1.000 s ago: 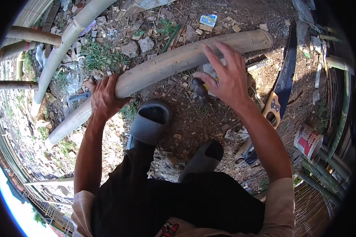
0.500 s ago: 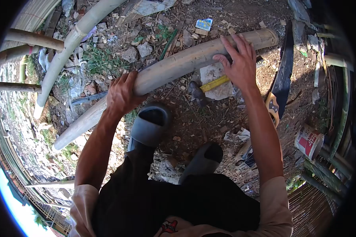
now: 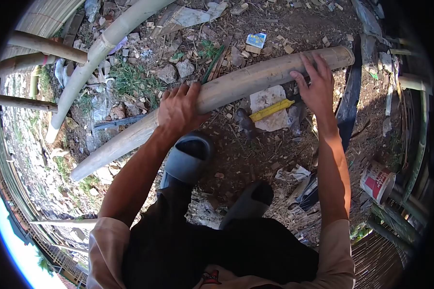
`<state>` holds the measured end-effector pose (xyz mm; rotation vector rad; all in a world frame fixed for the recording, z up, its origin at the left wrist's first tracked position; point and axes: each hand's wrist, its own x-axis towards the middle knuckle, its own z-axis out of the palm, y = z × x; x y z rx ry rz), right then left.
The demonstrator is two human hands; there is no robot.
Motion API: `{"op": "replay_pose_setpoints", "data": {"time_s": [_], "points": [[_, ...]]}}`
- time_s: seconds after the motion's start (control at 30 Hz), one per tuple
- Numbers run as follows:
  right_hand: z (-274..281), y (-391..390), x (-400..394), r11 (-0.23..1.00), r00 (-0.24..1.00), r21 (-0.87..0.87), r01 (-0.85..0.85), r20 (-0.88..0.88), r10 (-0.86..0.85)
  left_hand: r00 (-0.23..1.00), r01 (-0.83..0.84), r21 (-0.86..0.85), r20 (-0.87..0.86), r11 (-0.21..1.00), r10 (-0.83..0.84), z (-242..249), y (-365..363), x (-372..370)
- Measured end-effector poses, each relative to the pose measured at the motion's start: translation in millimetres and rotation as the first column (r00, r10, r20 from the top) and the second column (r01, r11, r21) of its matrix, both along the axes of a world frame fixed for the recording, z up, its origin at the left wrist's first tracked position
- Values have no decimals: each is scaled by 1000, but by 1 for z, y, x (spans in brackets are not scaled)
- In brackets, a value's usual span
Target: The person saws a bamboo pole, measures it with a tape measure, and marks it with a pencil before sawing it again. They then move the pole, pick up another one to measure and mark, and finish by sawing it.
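A thick bamboo pole (image 3: 255, 77) lies slantwise across the ground, its right end higher in the view. My left hand (image 3: 178, 110) is wrapped over the pole left of its middle. Near the right end my right hand (image 3: 317, 85) rests on the pole, thumb and fingers apart. Below the pole a hammer with a yellow handle (image 3: 272, 110) lies partly over a pale flat piece (image 3: 267, 98). A saw (image 3: 348, 103) lies beyond my right hand, its handle hidden behind my forearm.
Two more bamboo poles (image 3: 103, 43) (image 3: 50, 45) stand at the upper left. A white and red bucket (image 3: 377, 182) is at the right. Stones (image 3: 184, 68), a blue and yellow packet (image 3: 256, 40) and wood chips lie about. My sandals (image 3: 190, 153) are below the pole.
The pole has shifted slightly right in view. My left hand has moved right and up along it, and my right hand appears further right. The saw handle is now hidden.
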<state>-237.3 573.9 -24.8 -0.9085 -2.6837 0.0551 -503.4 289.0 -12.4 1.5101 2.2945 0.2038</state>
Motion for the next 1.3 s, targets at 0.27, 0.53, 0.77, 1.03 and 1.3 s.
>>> {"op": "replay_pose_setpoints", "data": {"time_s": [0.27,0.53,0.77,1.03,1.3], "points": [[21,-114,72,968,984,-248,36,-158,-77,998,12,21,-59,1000,-11,10,6,5],[32,-153,151,919,971,-317,234,30,-237,996,64,76,-63,995,-59,-5,27,19],[23,-128,198,842,851,-130,524,135,-508,996,63,37,-61,997,-60,-4,29,18],[10,-124,244,808,868,-379,450,397,-297,998,65,58,-14,996,-65,-3,31,16],[15,-116,247,917,923,-178,356,220,-316,994,88,55,56,995,-91,-2,47,19]]}}
